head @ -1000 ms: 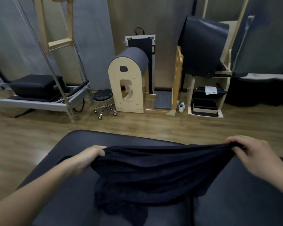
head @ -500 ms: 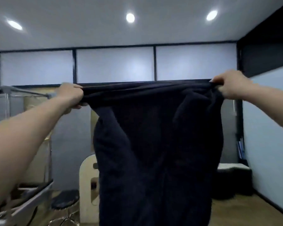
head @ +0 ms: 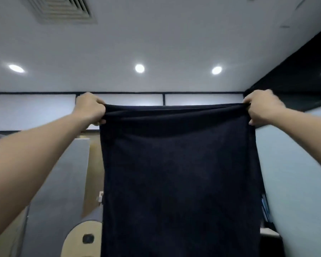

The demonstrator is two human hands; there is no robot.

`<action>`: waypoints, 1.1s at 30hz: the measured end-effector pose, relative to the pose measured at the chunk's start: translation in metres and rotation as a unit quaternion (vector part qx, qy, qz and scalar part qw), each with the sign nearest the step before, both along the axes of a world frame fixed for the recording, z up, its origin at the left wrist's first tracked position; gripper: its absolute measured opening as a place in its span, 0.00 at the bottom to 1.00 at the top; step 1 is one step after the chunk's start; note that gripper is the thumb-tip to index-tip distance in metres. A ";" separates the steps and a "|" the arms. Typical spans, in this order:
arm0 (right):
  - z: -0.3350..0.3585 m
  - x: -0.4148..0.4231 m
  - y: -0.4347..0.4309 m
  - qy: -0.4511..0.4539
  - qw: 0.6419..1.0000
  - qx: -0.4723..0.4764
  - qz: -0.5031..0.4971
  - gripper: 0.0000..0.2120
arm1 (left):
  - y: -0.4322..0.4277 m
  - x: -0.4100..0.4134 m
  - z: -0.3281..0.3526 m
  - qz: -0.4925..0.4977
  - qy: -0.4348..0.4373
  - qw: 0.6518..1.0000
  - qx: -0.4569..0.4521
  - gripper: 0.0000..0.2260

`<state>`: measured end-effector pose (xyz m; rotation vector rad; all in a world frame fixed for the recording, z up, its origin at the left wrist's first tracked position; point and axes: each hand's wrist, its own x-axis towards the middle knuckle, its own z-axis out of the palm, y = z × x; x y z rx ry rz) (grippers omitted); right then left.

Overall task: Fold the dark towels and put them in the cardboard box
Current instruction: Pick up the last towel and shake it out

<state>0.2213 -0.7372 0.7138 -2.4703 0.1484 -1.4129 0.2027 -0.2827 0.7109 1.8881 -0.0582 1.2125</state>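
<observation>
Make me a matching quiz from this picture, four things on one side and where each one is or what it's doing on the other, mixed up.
1 left hand
2 right hand
3 towel
4 air vent

A hangs down between the hands
B set in the ceiling, upper left
C grips the towel's top left corner
D grips the towel's top right corner

Pairs: 1-C, 2-D, 3-A, 4-B

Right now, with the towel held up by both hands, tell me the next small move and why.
Probably bring the left hand across to the right hand: the dark towel hangs flat and spread between both grips, ready to halve.
</observation>
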 end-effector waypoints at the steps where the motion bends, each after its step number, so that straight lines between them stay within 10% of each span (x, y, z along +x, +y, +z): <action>1: 0.001 0.000 0.001 -0.020 0.999 0.033 0.016 0.18 | -0.003 0.002 0.002 -0.042 0.003 0.998 -0.037 0.17; 9: -0.001 -0.003 0.005 -0.056 0.989 0.096 0.102 0.13 | -0.008 -0.009 0.017 -0.374 -0.057 0.872 -0.310 0.10; 15: 0.011 -0.001 0.001 -0.083 0.982 0.114 0.122 0.09 | 0.004 -0.017 0.003 -0.220 -0.090 0.971 0.037 0.15; 25: -0.100 0.121 0.008 0.191 0.943 0.219 0.162 0.10 | 0.019 0.120 -0.118 -0.149 0.176 0.969 -0.087 0.06; 33: -0.098 0.163 0.036 -0.082 0.951 0.238 0.179 0.11 | 0.016 0.174 -0.093 -0.270 -0.027 0.931 -0.244 0.10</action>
